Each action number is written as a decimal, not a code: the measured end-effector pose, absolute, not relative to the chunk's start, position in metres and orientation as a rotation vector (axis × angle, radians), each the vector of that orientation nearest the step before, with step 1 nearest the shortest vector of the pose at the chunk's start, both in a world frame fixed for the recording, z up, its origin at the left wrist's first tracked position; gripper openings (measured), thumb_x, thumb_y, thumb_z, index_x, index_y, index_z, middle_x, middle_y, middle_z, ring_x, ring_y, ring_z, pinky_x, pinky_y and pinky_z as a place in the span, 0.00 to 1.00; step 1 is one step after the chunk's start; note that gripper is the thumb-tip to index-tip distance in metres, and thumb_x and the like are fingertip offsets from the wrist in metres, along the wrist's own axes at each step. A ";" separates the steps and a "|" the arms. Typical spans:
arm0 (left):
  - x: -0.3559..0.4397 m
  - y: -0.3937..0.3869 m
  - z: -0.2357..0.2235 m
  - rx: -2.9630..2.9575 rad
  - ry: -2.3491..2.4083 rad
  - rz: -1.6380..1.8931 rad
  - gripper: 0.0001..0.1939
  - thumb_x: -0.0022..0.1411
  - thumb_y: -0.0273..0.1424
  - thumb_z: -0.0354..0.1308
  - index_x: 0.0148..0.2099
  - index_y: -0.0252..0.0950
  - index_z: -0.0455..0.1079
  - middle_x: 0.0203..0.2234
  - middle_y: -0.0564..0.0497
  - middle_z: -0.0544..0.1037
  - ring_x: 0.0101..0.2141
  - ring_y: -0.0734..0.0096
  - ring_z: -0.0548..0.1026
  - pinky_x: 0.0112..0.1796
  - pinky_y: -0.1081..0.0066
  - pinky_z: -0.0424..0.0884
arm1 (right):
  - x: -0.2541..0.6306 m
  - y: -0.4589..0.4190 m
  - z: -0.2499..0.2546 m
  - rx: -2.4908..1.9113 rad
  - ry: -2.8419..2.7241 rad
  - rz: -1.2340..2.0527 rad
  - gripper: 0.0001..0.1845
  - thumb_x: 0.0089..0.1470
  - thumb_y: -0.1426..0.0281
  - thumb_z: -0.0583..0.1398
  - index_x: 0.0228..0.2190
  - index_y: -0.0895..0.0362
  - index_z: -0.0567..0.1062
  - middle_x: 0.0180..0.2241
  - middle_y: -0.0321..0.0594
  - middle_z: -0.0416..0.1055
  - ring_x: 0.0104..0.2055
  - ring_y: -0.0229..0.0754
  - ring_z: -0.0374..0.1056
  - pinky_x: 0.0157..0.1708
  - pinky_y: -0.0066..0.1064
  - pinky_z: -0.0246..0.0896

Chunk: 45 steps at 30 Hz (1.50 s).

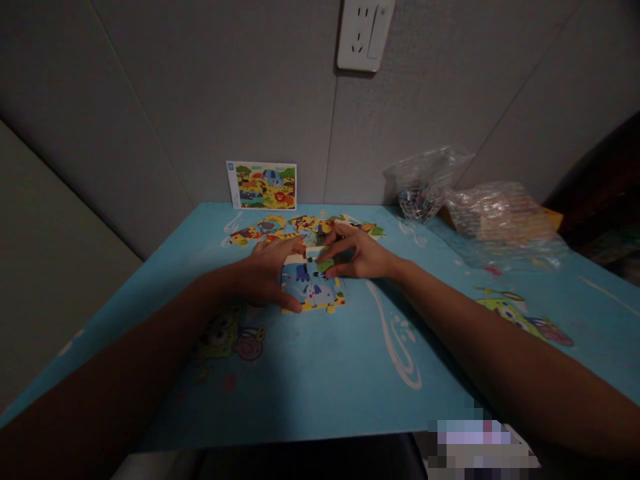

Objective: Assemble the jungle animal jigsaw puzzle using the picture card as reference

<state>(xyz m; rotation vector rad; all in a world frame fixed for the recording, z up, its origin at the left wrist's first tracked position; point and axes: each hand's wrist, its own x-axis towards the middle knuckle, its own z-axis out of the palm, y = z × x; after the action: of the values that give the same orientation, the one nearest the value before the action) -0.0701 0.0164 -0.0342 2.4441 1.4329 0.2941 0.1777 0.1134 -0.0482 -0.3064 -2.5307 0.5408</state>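
A partly joined jigsaw puzzle (320,293) with blue animals and a yellow lower border lies flat on the blue table (320,380). My left hand (265,270) rests at its left side, thumb and fingers spread apart along the edge. From the right, my right hand (357,252) pinches a puzzle piece (325,265) with green on it at the upper right of the joined part; the fingertips partly hide it. Just behind both hands, several loose puzzle pieces (273,225) are strewn in a band, some hidden by the fingers.
A picture card (265,187) of a jungle scene leans against the wall (250,100). At the back right lie a clear plastic bag (420,193) with small items and a crumpled plastic wrapper (505,220). A wall socket (365,33) is above.
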 end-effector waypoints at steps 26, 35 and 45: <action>-0.079 0.022 -0.040 2.528 1.222 0.409 0.34 0.45 0.48 0.73 0.54 0.44 0.75 0.61 0.40 0.68 0.61 0.43 0.63 0.60 0.43 0.54 | 0.181 0.118 -0.045 -0.345 -2.677 0.615 0.10 0.50 0.64 0.69 0.36 0.54 0.84 0.40 0.45 0.75 0.43 0.44 0.70 0.47 0.40 0.64; -0.078 0.022 -0.038 2.532 1.236 0.395 0.33 0.45 0.48 0.73 0.53 0.44 0.75 0.60 0.40 0.68 0.61 0.43 0.63 0.60 0.44 0.53 | 0.180 0.118 -0.042 -0.324 -2.714 0.539 0.11 0.50 0.65 0.68 0.36 0.54 0.84 0.39 0.45 0.76 0.42 0.44 0.70 0.47 0.40 0.65; -0.078 0.022 -0.038 2.547 1.217 0.384 0.32 0.46 0.49 0.72 0.53 0.43 0.75 0.61 0.40 0.67 0.61 0.43 0.62 0.60 0.44 0.54 | 0.178 0.117 -0.039 -0.302 -2.746 0.456 0.11 0.50 0.66 0.68 0.36 0.56 0.84 0.39 0.47 0.76 0.41 0.45 0.70 0.44 0.40 0.65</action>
<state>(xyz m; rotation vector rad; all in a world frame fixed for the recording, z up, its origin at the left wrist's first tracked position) -0.0785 0.0215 -0.0382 2.5473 1.2167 0.3844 0.1780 0.1165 -0.0394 -0.3020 -2.7459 0.4558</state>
